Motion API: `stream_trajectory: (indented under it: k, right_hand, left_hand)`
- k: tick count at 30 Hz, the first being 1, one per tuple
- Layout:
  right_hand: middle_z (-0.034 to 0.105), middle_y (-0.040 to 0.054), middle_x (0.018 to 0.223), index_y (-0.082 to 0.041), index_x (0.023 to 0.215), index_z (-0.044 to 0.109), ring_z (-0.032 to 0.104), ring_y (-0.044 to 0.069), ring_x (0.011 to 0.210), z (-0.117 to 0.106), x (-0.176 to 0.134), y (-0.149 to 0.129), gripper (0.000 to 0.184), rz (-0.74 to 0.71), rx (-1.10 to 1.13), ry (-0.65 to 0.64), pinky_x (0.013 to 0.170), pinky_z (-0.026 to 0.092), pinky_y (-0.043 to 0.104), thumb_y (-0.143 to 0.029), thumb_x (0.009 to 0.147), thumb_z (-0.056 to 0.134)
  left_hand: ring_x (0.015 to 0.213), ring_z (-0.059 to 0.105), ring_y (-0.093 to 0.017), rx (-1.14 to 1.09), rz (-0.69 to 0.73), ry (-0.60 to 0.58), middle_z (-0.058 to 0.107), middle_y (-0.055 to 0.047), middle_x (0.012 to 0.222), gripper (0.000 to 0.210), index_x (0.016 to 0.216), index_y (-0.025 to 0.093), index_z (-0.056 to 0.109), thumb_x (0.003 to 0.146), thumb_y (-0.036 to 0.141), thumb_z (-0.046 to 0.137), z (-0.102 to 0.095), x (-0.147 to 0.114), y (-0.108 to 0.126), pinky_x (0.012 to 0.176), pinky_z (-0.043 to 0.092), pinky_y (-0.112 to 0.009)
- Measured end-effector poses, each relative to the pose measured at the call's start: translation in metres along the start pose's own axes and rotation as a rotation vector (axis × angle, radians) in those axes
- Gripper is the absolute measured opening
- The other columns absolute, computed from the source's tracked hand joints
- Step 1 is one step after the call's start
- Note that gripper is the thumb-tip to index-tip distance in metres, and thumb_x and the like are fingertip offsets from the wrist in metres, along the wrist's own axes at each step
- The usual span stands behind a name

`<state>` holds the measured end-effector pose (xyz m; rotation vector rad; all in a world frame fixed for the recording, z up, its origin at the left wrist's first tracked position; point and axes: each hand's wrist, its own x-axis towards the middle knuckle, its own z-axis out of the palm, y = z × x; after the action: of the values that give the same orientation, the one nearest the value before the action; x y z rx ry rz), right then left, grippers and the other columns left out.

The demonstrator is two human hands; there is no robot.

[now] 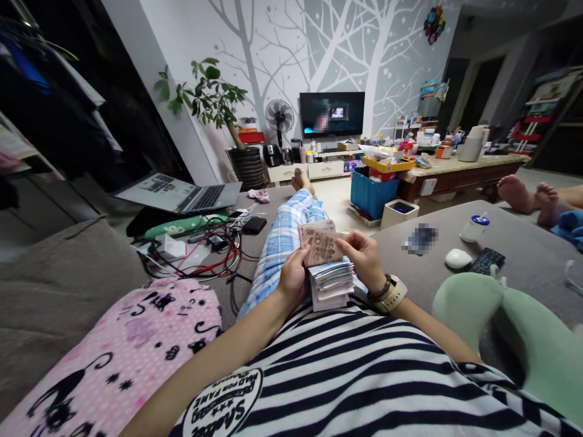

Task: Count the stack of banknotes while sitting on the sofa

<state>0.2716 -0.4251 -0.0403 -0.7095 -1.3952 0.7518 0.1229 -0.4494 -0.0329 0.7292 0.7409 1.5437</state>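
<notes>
Head view: both hands [293, 276] [368, 261] hold banknotes [321, 244] by a paper stack [331, 282].

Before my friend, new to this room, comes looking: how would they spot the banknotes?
Find the striped shirt; beyond it, the left hand and right hand hold the banknotes. Brownish in front, with a printed 20, they stand out from the whiter stack nearby.

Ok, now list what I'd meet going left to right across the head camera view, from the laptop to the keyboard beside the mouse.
Laptop, black box, left hand, banknotes, right hand, watch, mouse, keyboard.
</notes>
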Motion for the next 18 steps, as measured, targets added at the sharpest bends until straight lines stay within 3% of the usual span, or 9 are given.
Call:
stream_trajectory:
  k: [13, 18]
  right_hand:
    - [0.058, -0.0013, 0.067, -0.020, 0.080, 0.063, 0.049, 0.013, 0.061, 0.0025, -0.0018, -0.0051, 0.032, -0.010, 0.137, -0.087, 0.056, 0.039, 0.027, -0.051, 0.081, 0.072]
    - [0.057, -0.0015, 0.064, -0.020, 0.077, 0.063, 0.047, 0.013, 0.059, 0.0031, -0.0014, -0.0076, 0.033, 0.004, 0.136, -0.085, 0.054, 0.038, 0.026, -0.052, 0.082, 0.070]
  left_hand:
    - [0.097, 0.072, -0.034, 0.038, -0.022, 0.011, 0.078, -0.011, 0.083, 0.014, 0.076, 0.017, 0.075, 0.070, 0.028, 0.069, 0.0039, -0.0051, 0.0049, 0.093, 0.055, -0.042]
    - [0.093, 0.072, -0.033, 0.050, -0.006, 0.001, 0.077, -0.010, 0.077, 0.013, 0.074, 0.017, 0.075, 0.069, 0.027, 0.068, 0.0043, -0.0053, 0.0046, 0.089, 0.056, -0.042]
